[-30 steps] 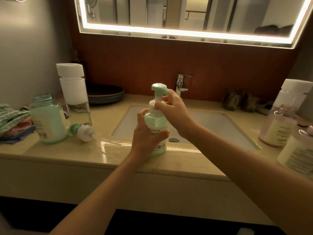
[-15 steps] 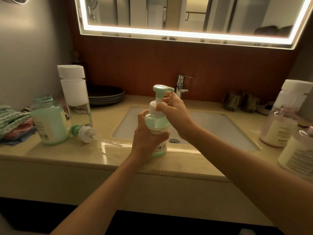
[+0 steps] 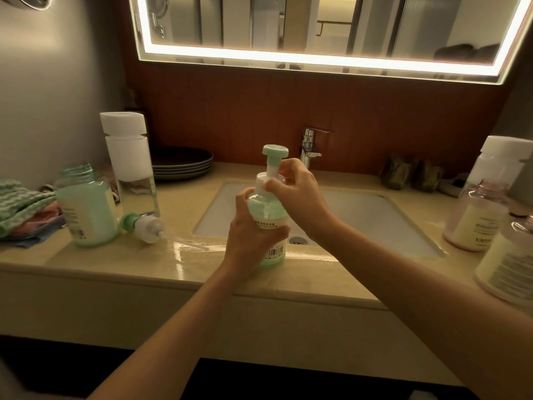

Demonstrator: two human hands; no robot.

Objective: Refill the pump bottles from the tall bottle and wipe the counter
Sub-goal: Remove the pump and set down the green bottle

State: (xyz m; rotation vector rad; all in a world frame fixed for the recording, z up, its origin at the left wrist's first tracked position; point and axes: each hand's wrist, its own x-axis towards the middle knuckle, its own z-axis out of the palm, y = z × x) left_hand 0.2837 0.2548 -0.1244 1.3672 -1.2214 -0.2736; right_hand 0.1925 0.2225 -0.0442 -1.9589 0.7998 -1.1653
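Observation:
A green pump bottle [image 3: 269,217] stands on the counter's front edge before the sink. My left hand [image 3: 251,235] grips its body. My right hand [image 3: 297,192] pinches the white collar below its green pump head [image 3: 275,151]. A second green bottle [image 3: 88,206] stands open at the left, and its loose pump [image 3: 144,225] lies on the counter beside it. The tall clear bottle [image 3: 129,163] with a white cap stands behind them. Folded cloths [image 3: 20,212] lie at the far left.
The sink basin [image 3: 375,217] and tap [image 3: 310,147] sit behind the held bottle. Dark plates [image 3: 181,163] are stacked at the back left. Pink bottles [image 3: 478,217] and a white-capped bottle [image 3: 501,166] crowd the right end. A wet streak [image 3: 202,249] shines on the counter front.
The pump head has turned from pointing right to facing me as my right hand twists the collar. The bottle and my left hand stay in place.

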